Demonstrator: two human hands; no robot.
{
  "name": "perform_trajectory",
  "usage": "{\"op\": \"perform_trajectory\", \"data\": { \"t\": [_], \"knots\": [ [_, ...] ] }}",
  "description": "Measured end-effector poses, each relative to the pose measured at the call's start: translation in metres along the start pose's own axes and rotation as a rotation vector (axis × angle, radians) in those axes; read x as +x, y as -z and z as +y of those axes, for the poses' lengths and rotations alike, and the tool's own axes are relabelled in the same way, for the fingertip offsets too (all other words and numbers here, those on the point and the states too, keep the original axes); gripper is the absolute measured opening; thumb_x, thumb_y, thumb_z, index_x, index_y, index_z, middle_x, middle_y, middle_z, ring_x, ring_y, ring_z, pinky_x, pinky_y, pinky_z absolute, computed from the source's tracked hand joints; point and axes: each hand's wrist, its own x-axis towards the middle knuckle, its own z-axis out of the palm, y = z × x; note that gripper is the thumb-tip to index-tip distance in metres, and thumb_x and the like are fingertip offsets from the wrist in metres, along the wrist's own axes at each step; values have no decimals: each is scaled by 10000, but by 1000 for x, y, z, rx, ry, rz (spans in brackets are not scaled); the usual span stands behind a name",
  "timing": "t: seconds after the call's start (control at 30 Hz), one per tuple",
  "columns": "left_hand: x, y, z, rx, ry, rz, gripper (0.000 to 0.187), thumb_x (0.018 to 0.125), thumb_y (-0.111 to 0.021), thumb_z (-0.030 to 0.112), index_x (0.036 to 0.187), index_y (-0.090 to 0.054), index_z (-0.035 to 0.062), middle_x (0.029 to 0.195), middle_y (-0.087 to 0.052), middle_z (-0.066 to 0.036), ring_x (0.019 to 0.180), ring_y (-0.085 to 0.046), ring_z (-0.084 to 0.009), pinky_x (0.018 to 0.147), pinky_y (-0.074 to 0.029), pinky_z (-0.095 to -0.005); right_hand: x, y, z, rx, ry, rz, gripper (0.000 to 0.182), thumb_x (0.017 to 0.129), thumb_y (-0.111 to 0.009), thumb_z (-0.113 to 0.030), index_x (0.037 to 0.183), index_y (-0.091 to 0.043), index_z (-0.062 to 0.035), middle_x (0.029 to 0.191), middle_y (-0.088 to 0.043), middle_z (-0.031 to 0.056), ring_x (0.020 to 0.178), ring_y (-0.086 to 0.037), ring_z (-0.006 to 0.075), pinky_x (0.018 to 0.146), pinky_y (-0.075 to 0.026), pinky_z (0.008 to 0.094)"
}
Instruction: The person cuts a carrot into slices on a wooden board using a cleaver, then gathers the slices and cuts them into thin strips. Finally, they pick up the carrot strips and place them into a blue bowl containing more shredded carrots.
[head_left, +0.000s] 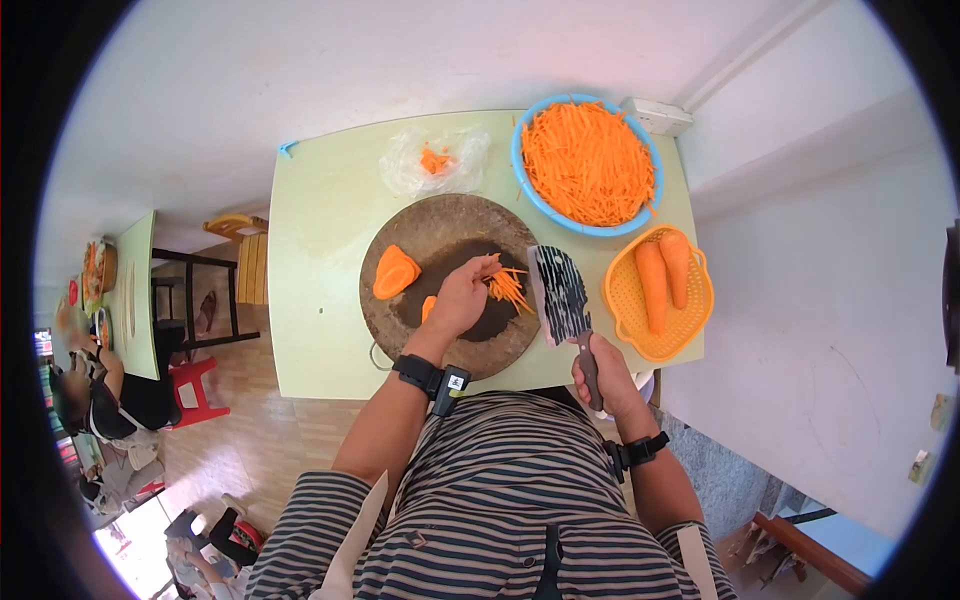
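My left hand rests on the round wooden chopping board, fingers pinched on a small pile of carrot strips. A stack of carrot slices lies on the board to its left, and a small carrot piece sits by the wrist. My right hand grips the handle of a cleaver, whose dark blade lies flat at the board's right edge. Both wrists wear black bands.
A blue bowl full of shredded carrot stands at the back right of the pale green table. An orange basket holds two whole carrots. A plastic bag with carrot scraps lies behind the board. A person sits far left.
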Motion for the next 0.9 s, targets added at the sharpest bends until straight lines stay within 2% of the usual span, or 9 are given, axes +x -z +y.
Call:
{"op": "perform_trajectory", "data": {
  "t": [0.13,0.2,0.3,0.4,0.43,0.5,0.63,0.7,0.9],
  "knots": [
    [-3,12,8,0,80,42,219,960,-572,15,1142,-673,-53,1010,-759,-129,948,-733,-203,854,-563,-301,2,2,5,-18,-15,-5,516,1096,-337,-445,1247,-575,-13,617,-546,37,424,-486,116,381,-407,249],
    [-6,19,14,-206,230,150,179,974,-645,116,1059,-693,-33,883,-736,-89,787,-693,-125,742,-554,-265,2,1,6,-37,-9,-13,514,1092,-337,-449,1241,-574,-18,612,-533,38,416,-478,119,369,-400,251],
    [-14,32,25,-214,307,279,197,972,-677,188,979,-693,-8,795,-691,-49,687,-635,-91,655,-524,-263,5,-5,3,-105,-22,-35,497,1095,-345,-441,1240,-576,-25,616,-532,37,424,-481,116,375,-405,251],
    [-29,52,7,-64,296,346,231,974,-673,232,952,-681,2,763,-685,-72,650,-641,-165,634,-519,-314,4,-10,-2,-195,-22,-84,437,1099,-357,-394,1202,-589,-38,646,-560,22,460,-496,102,419,-417,246],
    [-35,58,3,-62,296,352,231,974,-673,232,952,-681,2,763,-685,-72,650,-641,-165,634,-519,-314,5,-12,-3,-197,-21,-90,437,1099,-357,-394,1202,-589,-38,646,-560,22,460,-496,102,419,-417,246],
    [-50,67,-7,350,177,384,233,973,-657,233,946,-679,2,784,-682,-117,689,-657,-274,670,-526,-367,6,-15,-4,-309,-58,-112,426,1094,-365,-400,1174,-588,-47,655,-561,16,469,-498,99,426,-419,242],
    [-71,67,-24,436,93,416,243,940,-681,223,1020,-665,-6,912,-667,-179,809,-647,-351,747,-533,-411,16,-22,-4,-386,-81,-154,426,1089,-373,-411,1159,-587,-50,666,-564,13,485,-506,93,440,-426,238],
    [-77,61,-26,527,182,390,351,899,-719,229,1134,-622,-14,1042,-620,-203,937,-633,-351,824,-527,-428,23,-27,-4,-406,-87,-218,450,1100,-344,-415,1223,-583,-55,655,-554,10,485,-512,94,440,-425,234],
    [-72,55,-21,569,304,239,423,854,-739,192,1198,-582,2,1100,-593,-215,1025,-611,-390,875,-515,-444,35,-43,-10,-454,-112,-245,437,1100,-337,-403,1228,-579,-61,659,-554,6,481,-506,90,444,-429,240]
  ]
}}
